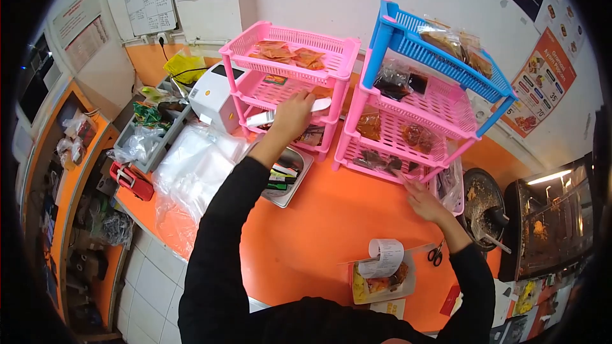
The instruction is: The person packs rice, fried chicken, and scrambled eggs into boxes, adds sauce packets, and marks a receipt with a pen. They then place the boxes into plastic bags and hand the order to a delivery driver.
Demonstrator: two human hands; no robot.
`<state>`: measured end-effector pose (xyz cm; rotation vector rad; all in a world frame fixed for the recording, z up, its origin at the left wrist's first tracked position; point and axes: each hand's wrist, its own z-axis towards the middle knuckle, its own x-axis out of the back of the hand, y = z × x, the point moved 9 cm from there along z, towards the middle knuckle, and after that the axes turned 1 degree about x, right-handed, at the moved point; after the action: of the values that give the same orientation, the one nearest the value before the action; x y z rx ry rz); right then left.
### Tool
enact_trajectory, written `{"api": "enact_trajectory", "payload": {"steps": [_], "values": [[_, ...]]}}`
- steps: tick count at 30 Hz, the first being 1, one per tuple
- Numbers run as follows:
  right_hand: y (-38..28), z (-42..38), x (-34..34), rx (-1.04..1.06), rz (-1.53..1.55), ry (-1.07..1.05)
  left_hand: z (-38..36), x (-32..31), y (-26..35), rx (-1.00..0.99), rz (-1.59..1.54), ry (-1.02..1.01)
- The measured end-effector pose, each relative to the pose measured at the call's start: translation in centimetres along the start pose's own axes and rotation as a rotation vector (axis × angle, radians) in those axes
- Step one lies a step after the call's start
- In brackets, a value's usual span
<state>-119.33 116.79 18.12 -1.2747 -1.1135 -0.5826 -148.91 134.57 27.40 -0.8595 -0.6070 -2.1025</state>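
Note:
My left hand (295, 116) is at the middle and lower tiers of the left pink rack (344, 64). Its fingers are closed around a long white object (260, 118), which sticks out on both sides of the hand; its kind I cannot make out. At the right pink rack (440, 177), my right hand (426, 202) is by the front edge of the bottom tier, index finger stretched out and holding nothing visible. Small dark packets (382, 160) lie in that tier. Orange sauce packets (287, 54) fill part of the left rack's top tier.
On the orange table (293, 242) stand a food box (382, 286) with a receipt (386, 257) on it, scissors (435, 255) and a metal tray (299, 181) of markers. Plastic bags (197, 159) and a white printer (217, 97) are at left; a dark pan (481, 197) is at right.

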Motion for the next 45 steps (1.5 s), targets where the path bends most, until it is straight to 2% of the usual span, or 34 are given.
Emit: {"api": "enact_trajectory", "payload": {"steps": [2, 3, 4, 6, 7, 9, 10, 12, 16, 18, 19, 21, 24, 27, 31, 33, 34, 36, 37, 39, 40, 42, 45], "values": [[-1.6, -3.6, 1.6, -0.071, 0.107, -0.025, 2.0, -3.0, -0.9, 0.006, 0.030, -0.129], [-1.9, -5.6, 2.4, -0.110, 0.125, -0.019, 2.7, -4.5, -1.7, -0.044, 0.070, -0.087], [-2.3, -7.3, 3.4, -0.105, 0.160, 0.037, 3.3, -4.0, -1.4, -0.049, 0.072, -0.086], [-4.0, -10.6, 5.7, -0.143, 0.216, 0.138, 3.8, -4.6, -0.9, -0.002, 0.017, -0.307], [-4.9, -12.3, 6.8, -0.185, 0.235, 0.183, 4.2, -5.4, -1.4, -0.002, 0.019, -0.307], [-5.2, -15.7, 8.2, -0.229, 0.200, 0.279, 4.7, -7.7, -4.3, 0.106, 0.244, -0.334], [-5.4, -17.3, 8.2, -0.228, 0.205, 0.279, 4.6, -7.2, -4.3, 0.104, 0.247, -0.336], [-4.7, -20.9, 8.8, -0.333, 0.250, 0.425, 4.4, -4.1, -6.4, 0.333, 0.179, -0.103], [-4.1, -26.3, 7.9, -0.444, 0.298, 0.569, 4.0, -2.0, -7.2, 0.335, 0.120, 0.014], [-3.8, -28.2, 7.4, -0.519, 0.256, 0.617, 3.8, -2.2, -4.9, 0.257, 0.082, -0.179], [-3.8, -28.7, 6.9, -0.520, 0.257, 0.619, 3.7, -1.7, -4.2, 0.255, 0.083, -0.179], [-3.4, -29.3, 6.0, -0.537, 0.351, 0.654, 3.3, -3.1, -0.9, 0.094, -0.236, -0.384], [-4.0, -28.9, 5.4, -0.527, 0.377, 0.632, 3.5, -4.2, 0.0, 0.082, -0.135, -0.289], [-4.7, -28.8, 5.5, -0.546, 0.380, 0.640, 3.9, -5.6, -0.6, 0.088, -0.050, -0.302], [-4.3, -30.3, 5.8, -0.535, 0.336, 0.668, 3.9, -6.8, -2.3, 0.128, -0.120, -0.264], [-4.1, -31.4, 5.7, -0.574, 0.350, 0.683, 4.3, -7.2, -6.4, 0.341, -0.189, -0.147], [-4.1, -31.8, 5.5, -0.582, 0.356, 0.681, 4.4, -8.7, -8.3, 0.338, -0.187, -0.157], [-4.1, -32.5, 5.3, -0.565, 0.393, 0.725, 4.5, -9.0, -11.5, 0.258, -0.439, 0.150], [-4.1, -32.7, 5.2, -0.577, 0.386, 0.741, 4.3, -7.3, -10.4, 0.257, -0.437, 0.143], [-4.3, -33.1, 5.1, -0.592, 0.386, 0.751, 2.1, -5.5, -10.3, 0.789, -0.893, -0.051], [-4.3, -33.3, 5.1, -0.603, 0.380, 0.763, 1.9, -5.6, -10.6, 0.787, -0.890, -0.053], [-4.3, -33.6, 5.2, -0.574, 0.394, 0.819, 1.8, -4.7, -10.4, 0.726, -1.130, 0.023], [-3.3, -35.2, 5.7, -0.525, 0.405, 0.916, 0.3, -3.3, -10.2, 0.750, -0.952, -0.093]]}}
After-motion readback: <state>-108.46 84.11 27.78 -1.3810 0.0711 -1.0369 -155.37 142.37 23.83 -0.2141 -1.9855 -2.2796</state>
